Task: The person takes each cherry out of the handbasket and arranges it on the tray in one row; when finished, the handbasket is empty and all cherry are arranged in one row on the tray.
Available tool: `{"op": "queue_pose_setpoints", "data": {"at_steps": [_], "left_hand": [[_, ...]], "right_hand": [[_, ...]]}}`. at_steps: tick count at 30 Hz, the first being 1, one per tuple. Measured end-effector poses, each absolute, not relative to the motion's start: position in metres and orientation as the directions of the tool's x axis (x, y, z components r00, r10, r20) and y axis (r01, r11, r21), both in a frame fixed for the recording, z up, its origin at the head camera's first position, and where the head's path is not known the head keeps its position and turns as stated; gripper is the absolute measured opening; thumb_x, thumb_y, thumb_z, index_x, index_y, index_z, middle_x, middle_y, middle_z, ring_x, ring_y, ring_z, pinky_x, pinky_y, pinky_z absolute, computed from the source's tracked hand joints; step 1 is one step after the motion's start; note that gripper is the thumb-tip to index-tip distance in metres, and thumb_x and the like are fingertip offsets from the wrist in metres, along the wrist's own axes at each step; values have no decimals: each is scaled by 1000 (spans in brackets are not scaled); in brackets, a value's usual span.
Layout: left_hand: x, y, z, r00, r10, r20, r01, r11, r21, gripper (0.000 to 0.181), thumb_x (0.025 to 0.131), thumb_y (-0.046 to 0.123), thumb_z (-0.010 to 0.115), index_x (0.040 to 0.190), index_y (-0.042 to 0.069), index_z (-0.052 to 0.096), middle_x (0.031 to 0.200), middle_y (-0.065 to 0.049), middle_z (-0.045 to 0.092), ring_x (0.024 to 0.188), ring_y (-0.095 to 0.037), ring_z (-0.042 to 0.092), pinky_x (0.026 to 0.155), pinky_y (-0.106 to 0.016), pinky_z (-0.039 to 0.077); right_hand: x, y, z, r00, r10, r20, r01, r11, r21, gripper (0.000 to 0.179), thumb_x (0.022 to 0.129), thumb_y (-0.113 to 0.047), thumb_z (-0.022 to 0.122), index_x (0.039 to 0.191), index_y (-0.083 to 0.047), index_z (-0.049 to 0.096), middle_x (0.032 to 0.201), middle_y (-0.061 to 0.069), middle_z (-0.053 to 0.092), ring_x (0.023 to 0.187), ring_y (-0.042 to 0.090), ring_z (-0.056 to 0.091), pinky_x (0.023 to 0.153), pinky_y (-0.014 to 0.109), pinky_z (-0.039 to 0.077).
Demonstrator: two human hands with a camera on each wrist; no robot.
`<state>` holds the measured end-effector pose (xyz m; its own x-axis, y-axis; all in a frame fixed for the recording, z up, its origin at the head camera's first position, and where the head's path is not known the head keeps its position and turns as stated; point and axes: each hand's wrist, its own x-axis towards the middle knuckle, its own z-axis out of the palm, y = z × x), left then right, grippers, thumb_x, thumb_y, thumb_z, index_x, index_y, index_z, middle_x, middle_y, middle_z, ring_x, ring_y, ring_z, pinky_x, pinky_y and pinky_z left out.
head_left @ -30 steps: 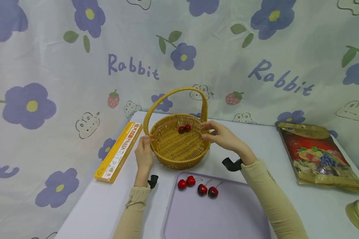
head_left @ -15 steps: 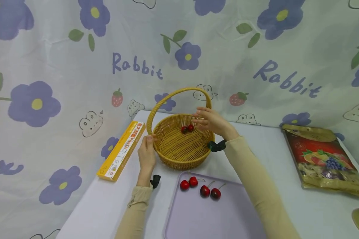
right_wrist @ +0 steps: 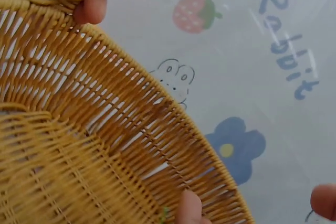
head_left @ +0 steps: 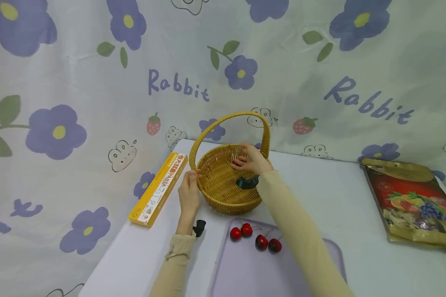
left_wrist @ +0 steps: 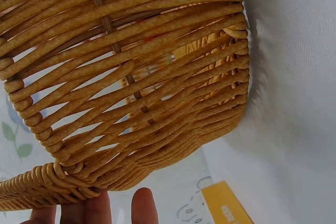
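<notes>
A woven basket (head_left: 223, 181) with a tall arched handle stands on the table. My left hand (head_left: 189, 194) grips it at the left, where handle and rim meet; in the left wrist view its fingers (left_wrist: 97, 208) lie against the handle base. Over the basket's inside reaches my right hand (head_left: 254, 161), beside red cherries (head_left: 240, 160) that it partly hides. In the right wrist view its fingertips (right_wrist: 189, 208) are spread wide apart, with a bit of green stem (right_wrist: 164, 214) near one. Several stemmed cherries (head_left: 262, 242) lie on a lilac tray (head_left: 252, 272) in front.
Left of the basket lies a yellow and white pasta box (head_left: 157, 189). A red and gold fruit-printed bag (head_left: 412, 202) is at the right of the white table (head_left: 312, 185). A printed curtain (head_left: 193, 53) hangs behind.
My right hand has moved left and down from the basket's right rim to over the cherries inside. The left hand keeps its grip. The head view has shifted slightly.
</notes>
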<state>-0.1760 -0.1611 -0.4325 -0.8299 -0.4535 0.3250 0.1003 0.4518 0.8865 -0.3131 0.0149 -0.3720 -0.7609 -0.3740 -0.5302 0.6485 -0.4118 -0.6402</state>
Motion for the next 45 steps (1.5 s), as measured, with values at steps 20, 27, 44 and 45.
{"op": "queue_pose_setpoints", "data": {"at_steps": [20,27,44,45], "left_hand": [[-177,-163,-440,-828,-447,339,121,448,886,76,99,65,21,118,4,62,105,-18,71,59,-12,39,50,-24,27],[-180,-164,-439,-825,-440,355,137,454,880,76,98,66,20,117,5,63,105,-18,71,58,-16,42,49,-25,28],[-180,-166,-436,-825,-433,364,140,469,872,79,98,65,19,117,2,62,103,-18,71,54,-10,31,47,-26,25],[-180,-166,-436,-825,-434,362,138,466,874,78,98,65,19,117,2,62,103,-18,71,54,-11,31,47,-26,24]], "right_hand": [[-327,-31,-409,-699,-345,-626,636,-700,-325,61,103,-34,41,155,-23,11,162,5,6,147,27,21,115,44,32],[-331,-45,-427,-709,-431,-558,651,-703,-285,45,103,-25,44,145,-14,30,145,8,36,139,22,36,114,38,34],[-329,-6,-404,-769,-564,-300,639,-682,-356,31,100,-17,52,131,-11,46,123,7,50,117,18,50,99,34,48],[-326,-1,-400,-779,-567,-267,625,-671,-399,32,101,-16,51,132,-12,45,125,6,49,119,18,49,96,33,49]]}}
